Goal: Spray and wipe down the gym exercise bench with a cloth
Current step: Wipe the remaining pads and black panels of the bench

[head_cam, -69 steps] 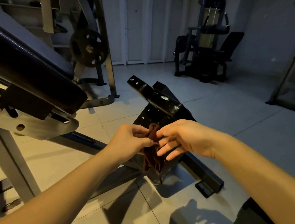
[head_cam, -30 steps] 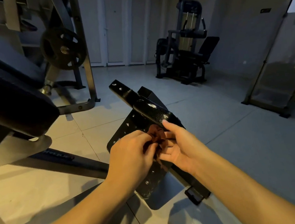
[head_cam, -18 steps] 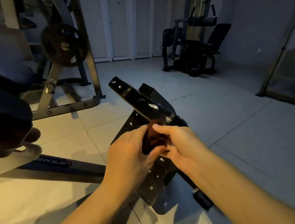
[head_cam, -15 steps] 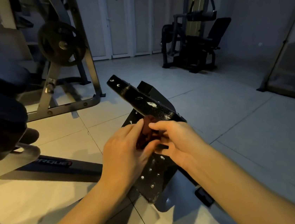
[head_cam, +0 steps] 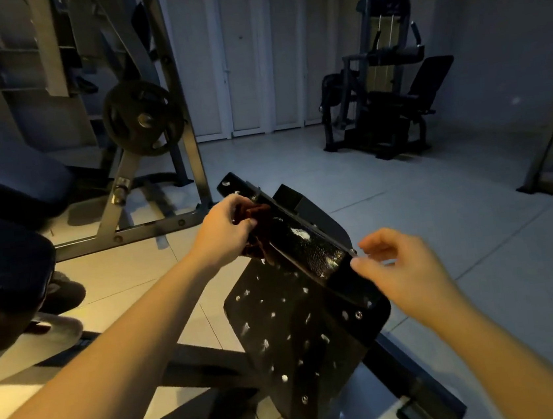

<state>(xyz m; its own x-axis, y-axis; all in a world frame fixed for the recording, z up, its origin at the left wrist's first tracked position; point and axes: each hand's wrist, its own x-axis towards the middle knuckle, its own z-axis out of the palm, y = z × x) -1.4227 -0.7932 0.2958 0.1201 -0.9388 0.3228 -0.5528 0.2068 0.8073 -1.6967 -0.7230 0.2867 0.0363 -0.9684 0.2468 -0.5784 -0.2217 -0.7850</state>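
Against the foamy bench bar [head_cam: 311,253], the left hand [head_cam: 226,232] gripped the cloth [head_cam: 253,212] alone; the right hand [head_cam: 406,270] had let go, empty, perhaps steadying the edge: wiping was starting.

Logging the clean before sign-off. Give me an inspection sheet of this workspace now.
Surface: black bar and the panel under it, both flecked with white spots.
Job's things: dark red cloth against the bar's upper part; no spray bottle seen.
Clutter: nothing seen.
Grippers: left hand grips the cloth; right hand is by the bar's lower end, fingers loosely curled, holding nothing.
Cables: thin lines on the far machine; none near the hands.
Surroundings: pad at left, weight plate on a rack, tiled floor.
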